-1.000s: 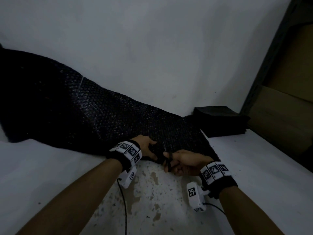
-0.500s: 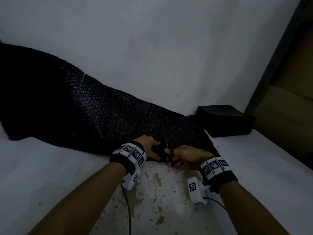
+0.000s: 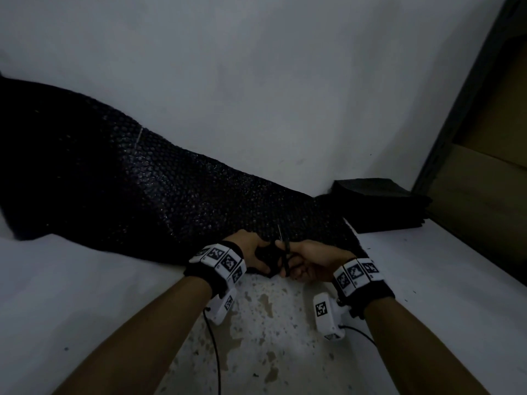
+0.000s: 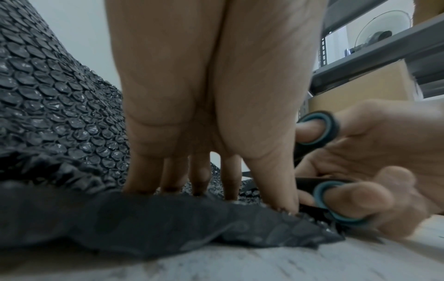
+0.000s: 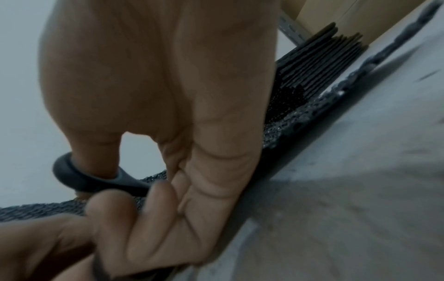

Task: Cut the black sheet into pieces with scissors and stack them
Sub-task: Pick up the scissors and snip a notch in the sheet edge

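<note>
bench (image 3: 71, 295): white top, worn speckled patch right in front of the arms
left hand (image 3: 251, 252): pinching the sheet's near edge, thumb under, fingers on top
right hand (image 3: 310, 262): fingers through the scissors (image 3: 285, 259) loops, blades poking into the sheet
sheet (image 3: 128, 192): black bubble wrap, draped from the bench up the wall (image 3: 256, 81)
stack (image 3: 379, 203): cut black pieces piled at the far right, just beside the sheet's end
</note>
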Available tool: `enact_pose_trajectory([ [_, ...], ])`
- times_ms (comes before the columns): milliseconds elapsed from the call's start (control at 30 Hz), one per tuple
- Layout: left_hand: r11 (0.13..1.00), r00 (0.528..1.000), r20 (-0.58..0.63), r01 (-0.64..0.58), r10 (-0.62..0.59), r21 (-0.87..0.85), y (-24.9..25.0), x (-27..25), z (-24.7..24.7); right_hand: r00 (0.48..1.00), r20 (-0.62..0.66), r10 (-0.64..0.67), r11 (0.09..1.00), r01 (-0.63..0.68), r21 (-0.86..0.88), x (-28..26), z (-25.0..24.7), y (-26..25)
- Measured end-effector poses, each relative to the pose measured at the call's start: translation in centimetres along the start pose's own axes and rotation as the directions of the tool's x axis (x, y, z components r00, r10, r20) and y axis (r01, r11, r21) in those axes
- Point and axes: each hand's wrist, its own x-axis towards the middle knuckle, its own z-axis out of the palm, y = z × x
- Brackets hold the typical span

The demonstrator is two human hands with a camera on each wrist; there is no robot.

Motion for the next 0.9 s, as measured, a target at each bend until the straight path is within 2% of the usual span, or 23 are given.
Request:
enact_pose_trajectory([
  [367,1.0,1.0,0.012,0.012,-0.012,0.01,-0.1,0.2,0.0,0.999,-0.042,-0.013,0.996,0.009,-0.089,1.9,-0.5,-0.3],
  [533,1.0,1.0,-0.002,-0.008,0.008,0.0,-0.3,0.2,0.1,0.997,-0.045,-0.068,0.992,0.063,-0.11,2.2,-1.1,0.7],
  [767,0.999,0.999,0.05,-0.011,0.009,0.036,-0.1,-0.2,-1.0,0.996,-0.052,-0.067,0.996,0.064,-0.066,2.3,-1.1,1.1],
  [900,1.0,0.999,-0.048,0.019,-0.019,0.005,-0.2,0.6,-3.8,0.998,-0.001,-0.069,0.997,0.069,0.02,1.8,-1.2,1.1],
])
